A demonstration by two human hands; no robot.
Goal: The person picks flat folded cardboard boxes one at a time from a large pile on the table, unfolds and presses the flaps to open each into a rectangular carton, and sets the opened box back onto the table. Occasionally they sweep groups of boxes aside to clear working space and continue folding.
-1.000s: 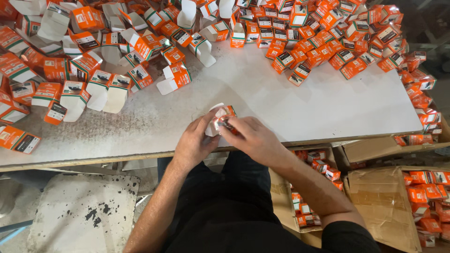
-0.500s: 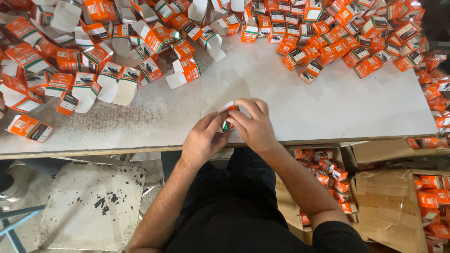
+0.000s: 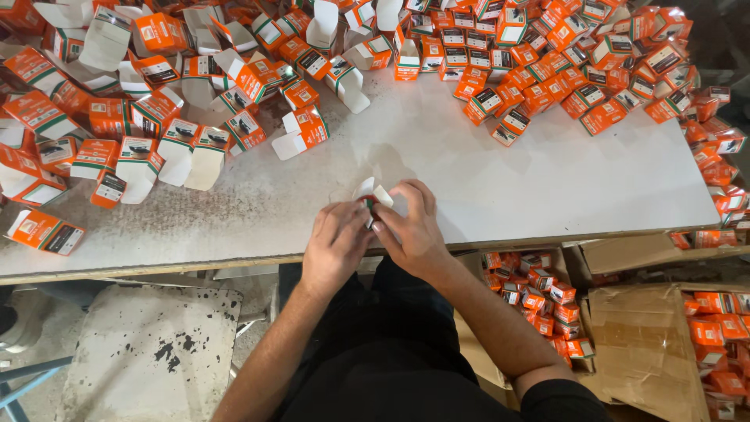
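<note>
1 head cam, steep downward view, close over table (image 3: pixel 547 180) edge.

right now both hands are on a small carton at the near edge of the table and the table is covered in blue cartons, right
Not quite. Both the left hand and the right hand are on the small carton at the near edge of the table, but the head view shows the piled cartons are orange, not blue.

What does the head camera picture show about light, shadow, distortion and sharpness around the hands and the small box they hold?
Head view: even, soft light on the white table, no harsh glare; a faint shadow lies on it just above the small box held between left hand and right hand. Wide-lens distortion bows the table edge; corners darken; the orange boxes stay fairly sharp.
</note>
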